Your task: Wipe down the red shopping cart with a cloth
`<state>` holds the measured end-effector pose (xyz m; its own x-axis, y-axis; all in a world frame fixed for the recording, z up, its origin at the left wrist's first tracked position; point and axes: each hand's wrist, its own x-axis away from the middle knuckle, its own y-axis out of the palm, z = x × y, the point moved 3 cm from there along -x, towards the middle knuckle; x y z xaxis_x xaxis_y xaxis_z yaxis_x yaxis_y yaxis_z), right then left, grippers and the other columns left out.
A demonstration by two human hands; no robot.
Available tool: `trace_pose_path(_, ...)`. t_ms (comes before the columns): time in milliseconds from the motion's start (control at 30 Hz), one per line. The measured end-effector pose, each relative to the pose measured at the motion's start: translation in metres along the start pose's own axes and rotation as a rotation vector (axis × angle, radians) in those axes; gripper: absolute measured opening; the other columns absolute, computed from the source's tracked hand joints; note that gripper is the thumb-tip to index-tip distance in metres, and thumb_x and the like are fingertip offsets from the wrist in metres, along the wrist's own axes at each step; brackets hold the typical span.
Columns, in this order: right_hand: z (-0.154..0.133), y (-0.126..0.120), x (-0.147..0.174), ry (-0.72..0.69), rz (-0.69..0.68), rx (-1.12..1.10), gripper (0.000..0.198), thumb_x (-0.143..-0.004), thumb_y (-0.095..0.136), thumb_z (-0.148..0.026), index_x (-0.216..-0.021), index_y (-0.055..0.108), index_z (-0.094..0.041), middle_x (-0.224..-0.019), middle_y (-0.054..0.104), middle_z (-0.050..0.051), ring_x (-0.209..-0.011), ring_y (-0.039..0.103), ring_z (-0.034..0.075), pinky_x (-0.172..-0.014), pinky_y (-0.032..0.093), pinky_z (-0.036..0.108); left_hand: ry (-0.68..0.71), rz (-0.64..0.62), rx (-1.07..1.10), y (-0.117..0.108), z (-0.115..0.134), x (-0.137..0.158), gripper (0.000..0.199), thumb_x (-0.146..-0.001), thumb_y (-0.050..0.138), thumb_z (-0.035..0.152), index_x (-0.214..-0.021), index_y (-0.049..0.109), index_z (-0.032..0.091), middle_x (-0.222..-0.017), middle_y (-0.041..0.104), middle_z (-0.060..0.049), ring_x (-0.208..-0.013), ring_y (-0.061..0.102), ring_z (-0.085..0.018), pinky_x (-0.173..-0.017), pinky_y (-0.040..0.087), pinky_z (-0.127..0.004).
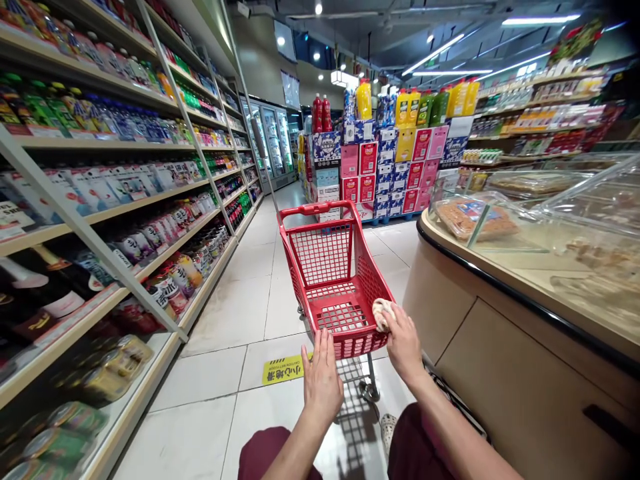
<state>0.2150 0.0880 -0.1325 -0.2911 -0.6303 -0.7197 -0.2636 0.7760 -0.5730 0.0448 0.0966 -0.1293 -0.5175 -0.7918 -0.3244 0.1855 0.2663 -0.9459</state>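
Observation:
A red plastic shopping cart with a grid basket stands on the tiled floor right in front of me. My right hand presses a bunched whitish cloth against the rim at the cart's near right corner. Flat, with its fingers stretched out, my left hand lies at the near left edge of the basket; the fingertips appear to touch the rim. Nothing shows in that hand. The basket holds nothing that I can see.
Drink shelves line the left side. A rounded display counter with packaged food stands close on the right. Stacked drink cartons rise ahead. A yellow wet-floor sticker lies on the tiles left of the cart.

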Motion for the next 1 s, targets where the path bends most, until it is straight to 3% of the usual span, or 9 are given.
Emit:
trace_pose_path(67, -0.005, 0.003, 0.002, 0.009, -0.003, 0.004, 0.046, -0.079, 0.033, -0.006, -0.119, 0.05, -0.021, -0.128, 0.046, 0.009, -0.124, 0.034, 0.021, -0.098, 0.033, 0.046, 0.011, -0.01, -0.003, -0.001, 0.0, 0.0, 0.08, -0.06, 0.04, 0.005, -0.136, 0.016, 0.012, -0.143, 0.022, -0.009, -0.132, 0.013, -0.022, -0.105, 0.015, -0.052)
trace_pose_path(233, -0.028, 0.012, 0.005, -0.237, -0.143, -0.091, 0.043, -0.082, 0.034, -0.009, -0.12, 0.05, -0.021, -0.127, 0.048, 0.007, -0.123, 0.035, 0.018, -0.097, 0.036, 0.041, 0.025, -0.001, 0.005, -0.01, -0.004, -0.008, 0.067, -0.067, 0.041, 0.012, -0.133, 0.028, 0.015, -0.138, 0.035, -0.006, -0.129, 0.024, -0.023, -0.106, 0.016, -0.051)
trace_pose_path(367, -0.002, 0.0, -0.003, -0.01, -0.003, -0.004, 0.043, -0.08, 0.034, -0.008, -0.118, 0.051, -0.019, -0.126, 0.048, 0.01, -0.122, 0.037, 0.021, -0.097, 0.034, 0.046, 0.002, -0.006, 0.02, -0.013, -0.005, -0.013, 0.064, -0.066, 0.04, 0.01, -0.13, 0.033, 0.013, -0.137, 0.037, -0.007, -0.129, 0.025, -0.022, -0.106, 0.016, -0.05)
trace_pose_path(433, -0.005, 0.003, -0.001, 0.006, 0.006, 0.001, 0.044, -0.08, 0.032, -0.006, -0.118, 0.051, -0.019, -0.127, 0.047, 0.01, -0.122, 0.036, 0.021, -0.097, 0.035, 0.045, 0.01, -0.02, 0.006, -0.011, -0.004, -0.014, 0.066, -0.065, 0.039, 0.009, -0.131, 0.032, 0.012, -0.139, 0.032, -0.007, -0.13, 0.021, -0.021, -0.106, 0.017, -0.049)
trace_pose_path(600, -0.023, 0.013, 0.004, -0.228, -0.133, -0.118, 0.042, -0.081, 0.033, -0.008, -0.116, 0.052, -0.021, -0.127, 0.048, 0.007, -0.121, 0.038, 0.018, -0.097, 0.036, 0.039, 0.004, -0.046, -0.022, -0.009, -0.006, -0.012, 0.07, -0.064, 0.039, 0.01, -0.133, 0.027, 0.011, -0.14, 0.029, -0.008, -0.131, 0.019, -0.022, -0.106, 0.015, -0.051)
trace_pose_path(733, 0.009, 0.0, -0.006, -0.003, -0.032, -0.038, 0.039, -0.081, 0.033, -0.01, -0.113, 0.055, -0.02, -0.123, 0.051, 0.008, -0.118, 0.041, 0.02, -0.095, 0.036, 0.042, 0.019, -0.061, -0.023, -0.011, -0.004, -0.012, 0.071, -0.064, 0.039, 0.011, -0.134, 0.026, 0.012, -0.141, 0.027, -0.007, -0.131, 0.018, -0.022, -0.106, 0.016, -0.052)
trace_pose_path(800, 0.007, 0.001, -0.004, 0.044, -0.021, -0.008, 0.04, -0.081, 0.032, -0.009, -0.112, 0.056, -0.018, -0.123, 0.051, 0.009, -0.119, 0.04, 0.021, -0.096, 0.035, 0.043, 0.02, -0.074, -0.023, -0.012, 0.0, -0.013, 0.069, -0.065, 0.039, 0.012, -0.133, 0.028, 0.011, -0.141, 0.027, -0.008, -0.131, 0.018, -0.022, -0.105, 0.017, -0.052)
trace_pose_path(933, -0.025, 0.013, 0.003, -0.183, -0.126, -0.106, 0.041, -0.081, 0.033, -0.009, -0.115, 0.054, -0.021, -0.125, 0.05, 0.007, -0.12, 0.039, 0.019, -0.096, 0.035, 0.04, 0.016, -0.096, -0.029, -0.014, 0.002, -0.014, 0.067, -0.066, 0.039, 0.013, -0.132, 0.029, 0.011, -0.14, 0.03, -0.006, -0.131, 0.019, -0.021, -0.106, 0.017, -0.051)
trace_pose_path(1000, -0.022, 0.01, -0.001, -0.215, -0.13, -0.132, 0.041, -0.081, 0.035, -0.01, -0.115, 0.054, -0.023, -0.124, 0.051, 0.006, -0.118, 0.041, 0.019, -0.095, 0.036, 0.041, 0.03, -0.092, -0.036, -0.015, 0.001, -0.013, 0.067, -0.066, 0.039, 0.013, -0.133, 0.029, 0.013, -0.14, 0.031, -0.005, -0.131, 0.02, -0.021, -0.106, 0.017, -0.051)
